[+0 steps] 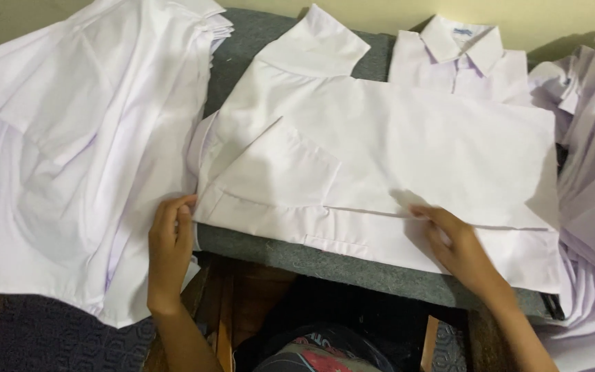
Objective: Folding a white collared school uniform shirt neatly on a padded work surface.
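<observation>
White shirt [394,145], both hands flat on hem

Plain white shirt [380,151] lies on a grey board [325,258], floor patterned dark blue [29,337].

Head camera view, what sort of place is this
Probably a small garment folding or packing spot: a white collared shirt lies on a grey felt-covered board, with heaps of white shirts to the left and right.
</observation>
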